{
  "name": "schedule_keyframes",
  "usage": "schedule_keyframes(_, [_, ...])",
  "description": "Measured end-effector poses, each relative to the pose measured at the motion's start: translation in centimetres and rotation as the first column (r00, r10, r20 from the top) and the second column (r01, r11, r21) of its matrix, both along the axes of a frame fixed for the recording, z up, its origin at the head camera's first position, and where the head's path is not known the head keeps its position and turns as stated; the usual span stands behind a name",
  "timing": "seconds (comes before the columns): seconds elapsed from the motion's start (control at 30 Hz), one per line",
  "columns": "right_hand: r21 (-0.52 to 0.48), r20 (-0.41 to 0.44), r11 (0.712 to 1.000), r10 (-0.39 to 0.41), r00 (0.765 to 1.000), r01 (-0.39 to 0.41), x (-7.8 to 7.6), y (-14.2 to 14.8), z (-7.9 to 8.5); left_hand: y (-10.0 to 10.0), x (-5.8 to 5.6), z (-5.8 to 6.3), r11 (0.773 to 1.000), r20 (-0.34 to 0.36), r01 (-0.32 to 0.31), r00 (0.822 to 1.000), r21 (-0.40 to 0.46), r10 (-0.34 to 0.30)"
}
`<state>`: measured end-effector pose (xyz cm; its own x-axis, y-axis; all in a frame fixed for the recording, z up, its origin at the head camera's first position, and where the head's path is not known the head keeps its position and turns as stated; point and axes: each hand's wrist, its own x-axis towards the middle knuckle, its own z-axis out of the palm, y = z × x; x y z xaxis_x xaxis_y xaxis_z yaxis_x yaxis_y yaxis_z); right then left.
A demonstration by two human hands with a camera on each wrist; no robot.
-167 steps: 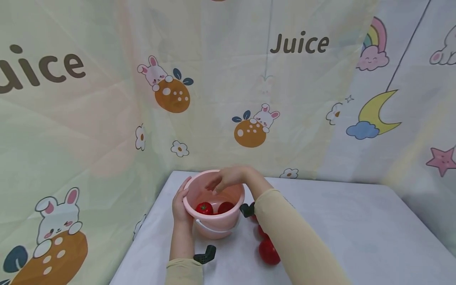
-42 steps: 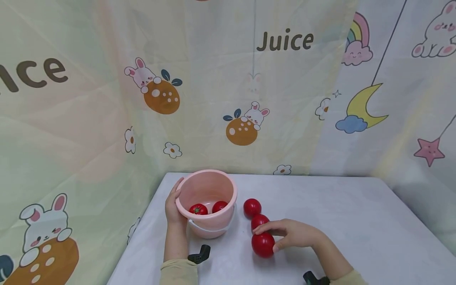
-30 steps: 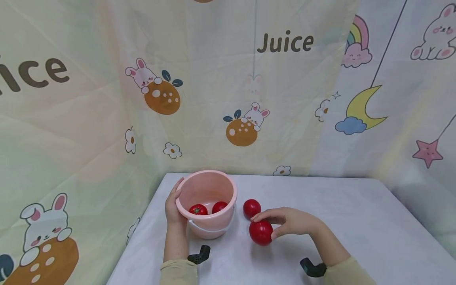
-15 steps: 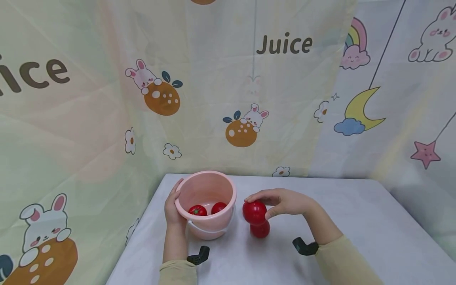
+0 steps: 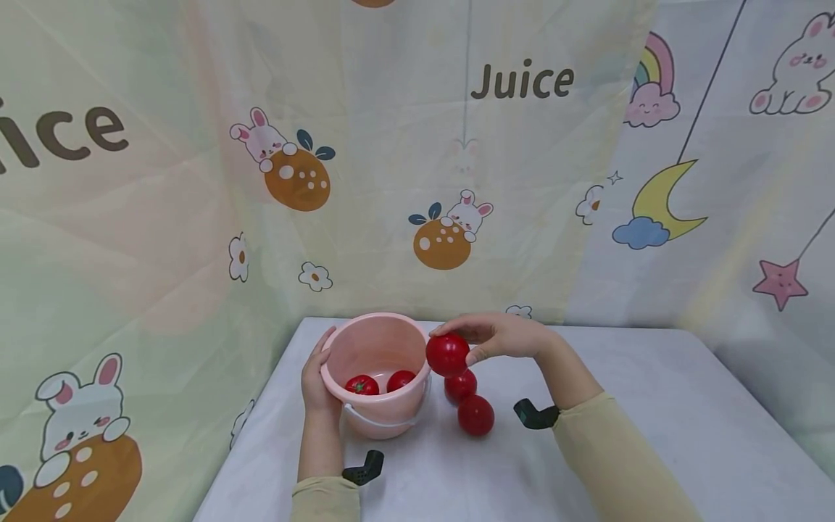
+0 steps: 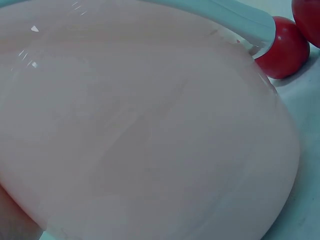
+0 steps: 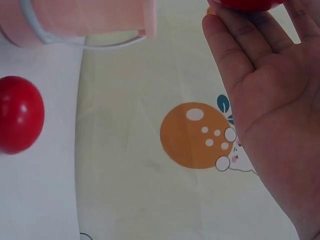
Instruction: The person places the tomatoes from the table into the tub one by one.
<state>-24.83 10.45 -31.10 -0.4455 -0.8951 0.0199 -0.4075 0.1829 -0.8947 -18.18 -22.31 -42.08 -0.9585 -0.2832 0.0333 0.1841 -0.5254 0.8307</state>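
A pink bucket (image 5: 391, 406) stands tilted toward me on the table, and my left hand (image 5: 318, 380) holds it by its left side near the rim. Its wall (image 6: 150, 125) fills most of the left wrist view. Inside lie two red tomatoes, one with a green top (image 5: 362, 385) and another beside it (image 5: 401, 380). With thumb and fingers my right hand (image 5: 505, 335) grips a larger red tomato (image 5: 447, 354) at the bucket's right rim. In the right wrist view only the underside of that tomato (image 7: 250, 4) shows, above the palm.
Two more tomatoes rest on the white table (image 5: 587, 435) right of the bucket, a farther one (image 5: 461, 386) and a nearer one (image 5: 476, 415). The bucket's pale handle (image 5: 385, 421) hangs down in front. A printed cloth (image 5: 378, 239) rises behind the table.
My right hand, earlier in the bucket, took the nearest tomato from the table, lifted it and carried it up and left to the bucket's rim. My left hand keeps holding the bucket.
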Motion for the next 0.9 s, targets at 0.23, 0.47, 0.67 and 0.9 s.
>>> schedule_keyframes(0.23, [-0.008,-0.018,1.0,0.014,1.0,-0.014,-1.4,-2.0,1.1,-0.1,-0.2,0.0,1.0,0.008,-0.002,1.0,-0.007,0.002])
schedule_keyframes(0.47, [0.044,-0.048,0.999,0.001,0.999,0.001,-1.9,-4.3,1.7,0.0,-0.1,0.1,1.0,0.011,-0.006,1.0,-0.002,0.006])
schedule_keyframes(0.67, [0.117,-0.061,0.993,-0.016,0.998,0.023,-2.2,-6.3,2.0,0.0,-0.1,0.2,1.0,0.014,-0.01,1.0,0.01,0.01])
schedule_keyframes(0.9, [0.164,-0.072,0.986,-0.007,0.997,0.019,-2.6,-8.5,2.0,0.1,0.0,0.2,1.0,0.017,-0.005,1.0,0.016,0.005])
